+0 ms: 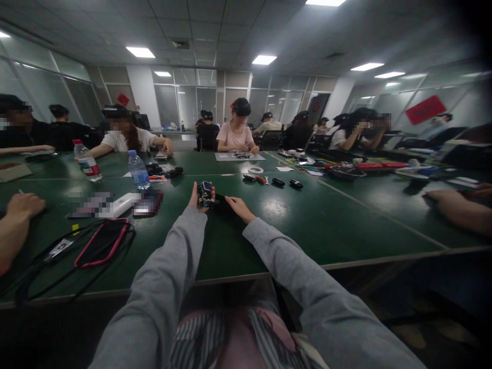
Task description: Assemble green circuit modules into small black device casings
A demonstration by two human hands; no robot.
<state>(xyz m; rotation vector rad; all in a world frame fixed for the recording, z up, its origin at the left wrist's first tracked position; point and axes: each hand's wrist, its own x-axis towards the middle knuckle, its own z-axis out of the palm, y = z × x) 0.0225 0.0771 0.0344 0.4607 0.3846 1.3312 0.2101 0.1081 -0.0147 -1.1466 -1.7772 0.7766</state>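
Observation:
In the head view, my left hand [194,197] holds a small circuit board [206,196] with a little screen facing up, its fingers wrapped round the edges. My right hand [240,208] pinches a thin black piece [222,202] beside the board. That piece is dark and blurred, and I cannot tell whether it touches the board. Both hands are raised over the green table [234,246], near its front edge. Beyond them lie several dark handheld parts [278,182] and a white ring-shaped coil [255,170].
Left of my hands are a pink-edged phone case [103,244], black cables [31,269], a white box [120,205] and two water bottles, one blue-capped [139,170], one red-capped [87,163]. Co-workers sit around; a forearm [17,220] rests at left, another [457,207] at right.

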